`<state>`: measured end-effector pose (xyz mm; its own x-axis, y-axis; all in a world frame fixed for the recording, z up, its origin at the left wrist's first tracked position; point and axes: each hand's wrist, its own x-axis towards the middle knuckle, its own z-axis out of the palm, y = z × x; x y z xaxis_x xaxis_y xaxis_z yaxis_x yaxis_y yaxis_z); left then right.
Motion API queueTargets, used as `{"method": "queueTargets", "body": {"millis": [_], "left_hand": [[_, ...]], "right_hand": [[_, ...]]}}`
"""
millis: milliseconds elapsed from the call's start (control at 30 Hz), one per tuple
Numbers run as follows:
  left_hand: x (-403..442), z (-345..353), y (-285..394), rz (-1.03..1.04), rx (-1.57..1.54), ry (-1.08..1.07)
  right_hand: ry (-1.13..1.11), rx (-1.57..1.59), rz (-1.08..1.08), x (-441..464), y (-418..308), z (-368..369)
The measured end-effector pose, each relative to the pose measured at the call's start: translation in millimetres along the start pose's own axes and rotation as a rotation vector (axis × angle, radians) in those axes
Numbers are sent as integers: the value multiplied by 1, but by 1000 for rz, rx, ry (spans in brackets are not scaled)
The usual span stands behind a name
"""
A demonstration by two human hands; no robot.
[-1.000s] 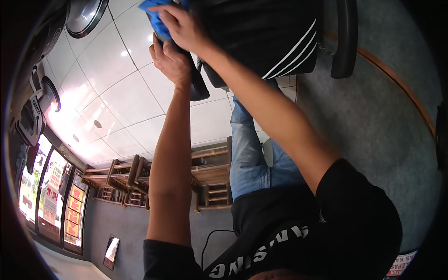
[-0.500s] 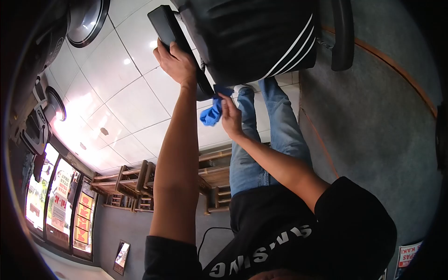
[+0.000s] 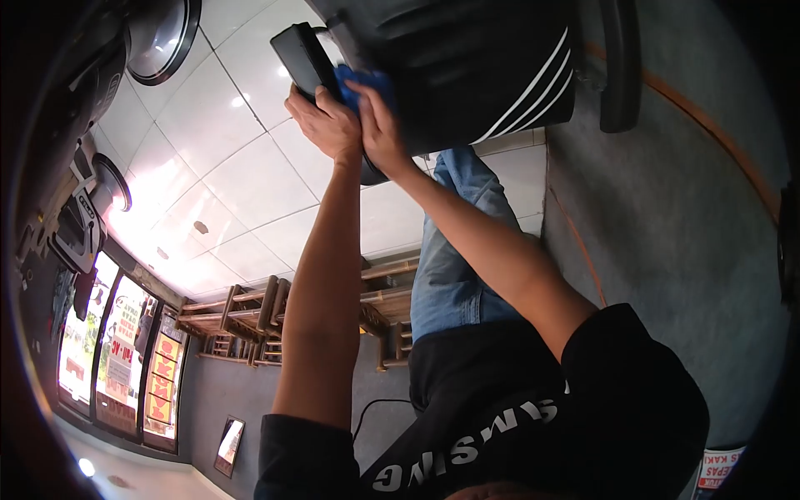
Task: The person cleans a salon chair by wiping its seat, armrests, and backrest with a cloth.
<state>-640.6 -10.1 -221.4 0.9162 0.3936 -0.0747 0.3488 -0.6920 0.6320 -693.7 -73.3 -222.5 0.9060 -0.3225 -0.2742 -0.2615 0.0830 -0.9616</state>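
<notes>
A black chair (image 3: 475, 75) with three white stripes on one corner stands in front of me. My left hand (image 3: 327, 129) is wrapped round its padded black armrest (image 3: 300, 58), thumb on top. Close beside it, my right hand (image 3: 381, 133) presses a blue cloth (image 3: 367, 82) to the inner side of that armrest, near the seat. The fingers lie stretched over the cloth and cover part of it. A second armrest (image 3: 621, 67) is on the chair's far right.
White floor tiles (image 3: 242, 167) lie under the chair at left, and grey floor (image 3: 667, 217) at right. Slatted bamboo benches (image 3: 250, 321) stand along the wall. Glass doors (image 3: 125, 358) with signs are at lower left. Round-based black chairs (image 3: 158, 42) line the upper left.
My right hand has moved up and forward with the blue cloth, from below the armrest's near end to its inner side. My left hand stays on the armrest.
</notes>
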Motion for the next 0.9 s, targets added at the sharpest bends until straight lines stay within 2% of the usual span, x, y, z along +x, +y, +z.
{"method": "queueTargets", "body": {"millis": [33, 67, 167, 200, 267, 333, 400, 467, 567, 667, 700, 800, 833, 900], "left_hand": [[-1, -2, 2, 4, 8, -1], [-1, -3, 7, -10, 29, 2], [2, -5, 13, -24, 44, 3], [2, -3, 13, -25, 28, 5], [0, -3, 16, -37, 7, 2], [1, -4, 17, -50, 3, -5], [1, -3, 18, -46, -8, -8], [-1, -6, 15, -40, -12, -10], [2, -3, 4, 11, 20, -18], [3, -5, 9, -2, -42, -16], [4, -6, 8, 5, -73, -15], [5, -9, 4, -55, -152, -47], [8, -8, -1, -95, -253, -56], [15, -8, -16, -173, -457, -57]], "right_hand": [[-18, 9, 98, -22, 0, -8], [-88, -38, 306, -47, -10, -21], [-84, -243, 255, -122, 2, -49], [-212, -282, 514, -139, 0, -65], [-311, -365, 537, -166, 21, -88], [-300, -301, 484, -183, 39, -105], [-67, 70, 711, -186, 59, -118], [60, 430, 910, -163, 50, -132], [145, 317, 871, -133, 21, -124], [58, 210, 802, -119, -23, -111], [24, 113, 742, -116, -45, -103], [22, -64, 462, -131, -53, -86], [67, -22, 412, -136, -59, -76], [103, -138, 261, -140, -64, -60]]}}
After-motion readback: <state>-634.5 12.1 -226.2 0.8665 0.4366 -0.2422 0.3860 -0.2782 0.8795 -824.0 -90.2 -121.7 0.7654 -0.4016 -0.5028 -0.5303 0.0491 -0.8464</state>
